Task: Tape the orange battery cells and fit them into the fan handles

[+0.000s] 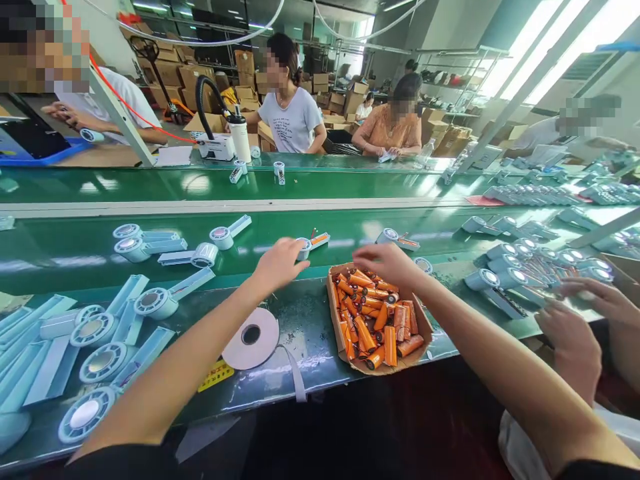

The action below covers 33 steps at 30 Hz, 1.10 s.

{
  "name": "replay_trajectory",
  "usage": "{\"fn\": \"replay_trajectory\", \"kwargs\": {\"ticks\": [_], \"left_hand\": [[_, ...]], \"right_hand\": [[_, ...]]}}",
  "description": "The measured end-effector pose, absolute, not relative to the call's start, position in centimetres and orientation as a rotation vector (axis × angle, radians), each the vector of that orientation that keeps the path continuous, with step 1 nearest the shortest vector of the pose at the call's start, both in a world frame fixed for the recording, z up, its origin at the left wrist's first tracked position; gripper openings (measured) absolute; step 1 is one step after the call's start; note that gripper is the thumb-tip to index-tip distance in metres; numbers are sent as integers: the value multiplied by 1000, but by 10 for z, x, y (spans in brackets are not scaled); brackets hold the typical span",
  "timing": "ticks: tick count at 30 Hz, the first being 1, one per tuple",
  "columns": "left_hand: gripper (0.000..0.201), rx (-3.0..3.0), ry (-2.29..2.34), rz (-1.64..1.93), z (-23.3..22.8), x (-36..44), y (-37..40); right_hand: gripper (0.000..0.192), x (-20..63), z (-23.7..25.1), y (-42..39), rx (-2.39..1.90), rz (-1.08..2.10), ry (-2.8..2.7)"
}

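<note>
My left hand (281, 265) reaches over the green conveyor with thumb and fingers apart, close by the round head of a light-blue handheld fan (319, 241). That fan's handle is open, showing an orange battery and thin wires. Whether my fingertips touch the fan head is hard to make out. My right hand (384, 262) hovers above the far edge of a cardboard box (336, 333) of orange wrapped batteries (367, 333). Its fingers point left, loosely bent, and nothing shows in them. Just beyond lies another opened fan (388, 236) with an orange battery in its handle.
A roll of white tape (265, 340) lies on the bench, its loose end over the edge. Light-blue fans (103, 360) crowd the left; more fans (510, 277) are piled right, near a co-worker's hands (570, 333). Several people sit across the conveyor (270, 220).
</note>
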<state>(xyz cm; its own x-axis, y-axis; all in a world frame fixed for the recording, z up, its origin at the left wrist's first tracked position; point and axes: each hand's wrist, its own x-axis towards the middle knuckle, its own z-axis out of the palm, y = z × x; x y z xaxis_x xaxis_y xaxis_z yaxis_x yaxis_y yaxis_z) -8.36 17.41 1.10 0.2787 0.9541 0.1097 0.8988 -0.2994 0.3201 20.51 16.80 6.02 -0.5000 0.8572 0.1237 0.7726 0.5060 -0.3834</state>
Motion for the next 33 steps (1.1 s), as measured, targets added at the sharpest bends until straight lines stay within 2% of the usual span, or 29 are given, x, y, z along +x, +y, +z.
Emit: {"fn": "replay_trajectory", "kwargs": {"ticks": [2,5,8,11,14,15,18,20,23,26,28,29,33], "left_hand": [[42,2457,1641,294,-6,-120,114],[59,2598,1528,193,-41,-176,30],[43,2724,1581,300,-59,-199,-20],[32,2851,1593,576,-42,-178,-34],[46,2874,1574,912,-12,-140,-30],[51,2853,1558,988,-4,-130,-27],[60,2744,1535,1127,8,-118,-18],[62,2665,1578,1194,4,-123,-11],[54,2498,1681,1200,-12,-133,-7],[44,2283,1727,1148,-29,-132,-13],[42,2180,1735,1144,-36,-125,-18],[41,2158,1733,1151,-39,-121,-20],[40,2273,1651,1227,-39,-101,-17]], "right_hand": [[24,239,51,122,-1323,532,-2411],[38,274,33,57,-1215,826,-2221],[44,274,19,15,-1162,995,-2031],[38,239,12,0,-1119,1242,-1861],[71,190,11,0,-1024,1578,-1795],[72,177,11,0,-970,1674,-1827],[47,154,6,-5,-765,1817,-2019],[49,154,-4,-13,-593,1751,-2215],[40,171,-15,-23,-525,1444,-2555],[28,201,-5,-15,-635,1378,-2720],[30,223,13,1,-820,1416,-2645],[33,232,23,11,-1008,1324,-2575],[35,244,37,48,-1923,355,-2267]]}}
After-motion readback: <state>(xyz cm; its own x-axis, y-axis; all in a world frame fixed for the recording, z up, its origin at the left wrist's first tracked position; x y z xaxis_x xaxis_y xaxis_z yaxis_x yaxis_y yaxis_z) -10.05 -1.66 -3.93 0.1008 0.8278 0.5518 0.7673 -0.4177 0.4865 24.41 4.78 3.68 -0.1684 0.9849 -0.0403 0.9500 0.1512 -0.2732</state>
